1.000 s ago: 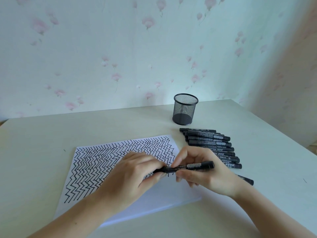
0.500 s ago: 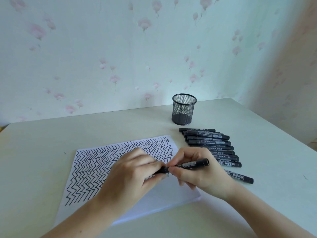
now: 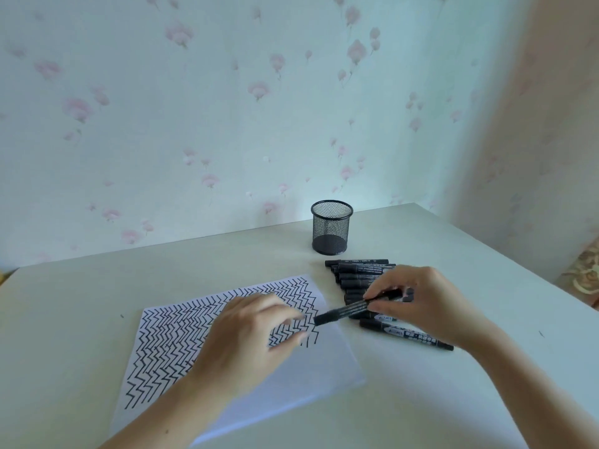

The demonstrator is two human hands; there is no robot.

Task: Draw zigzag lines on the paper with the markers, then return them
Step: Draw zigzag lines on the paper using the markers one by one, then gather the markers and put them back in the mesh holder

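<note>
Holding the marker pinched in our right hand, left hand w/ fingers loose & empty, we should lay it parallel beside the marker row.

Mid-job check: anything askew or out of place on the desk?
One marker lies slanted, apart from the tidy row of markers. The mesh cup stands upright but holds no markers.

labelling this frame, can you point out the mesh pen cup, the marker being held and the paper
mesh pen cup (image 3: 332,231): head view, on the middle of its mesh wall.
held marker (image 3: 343,312): head view, on the barrel left of the right hand's fingers.
paper (image 3: 317,367): head view, on its blank lower right part.
</note>
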